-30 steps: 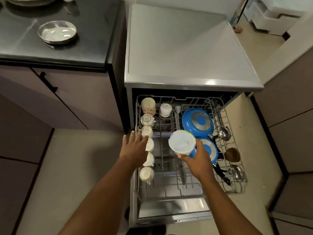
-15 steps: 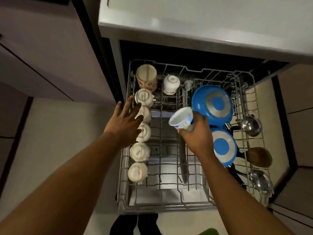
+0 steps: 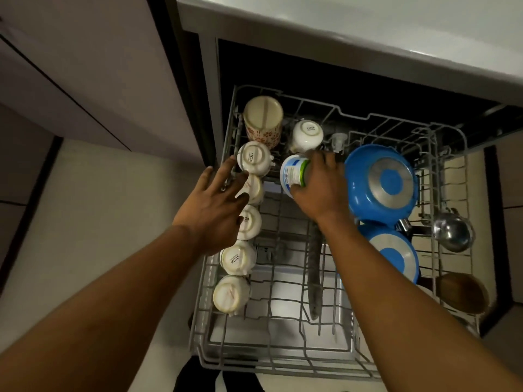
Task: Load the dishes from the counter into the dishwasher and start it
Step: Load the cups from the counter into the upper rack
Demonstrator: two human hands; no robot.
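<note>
So the dishwasher [image 3: 209,80] is open with its wire rack [image 3: 198,321] pulled all the way out. The right hand [image 3: 319,185] is gripping a white plastic tub [image 3: 293,174] with a blue and green label. The tub is tipped on its side and sticks out of the left side of the hand, with the thumb on its near side and the fingers curled over the far side. It's over the far middle of the rack, just near of a lone upside-down white cup [image 3: 307,134]. The big blue pan [image 3: 380,182] is right beside the hand on the right, and the back of the hand looks to be up against it. Can't tell if the tub is touching the wires or is just above them.

The left hand [image 3: 215,199] holds nothing. Its fingers are spread and pretty much straight over the row of white cups [image 3: 237,260], all bottoms-up, running down the left side of the rack. The fingertips cover part of the second cup from the far end, though whether they actually touch it is hard to say. A flowered mug [image 3: 263,120] sits at the far end of that row.

Over on the right, a second blue pan [image 3: 396,256] stands near of the big one. A steel ladle [image 3: 452,230] and a brown ladle [image 3: 462,292] lie along the right edge. There's pale floor [image 3: 99,207] off to the left.
</note>
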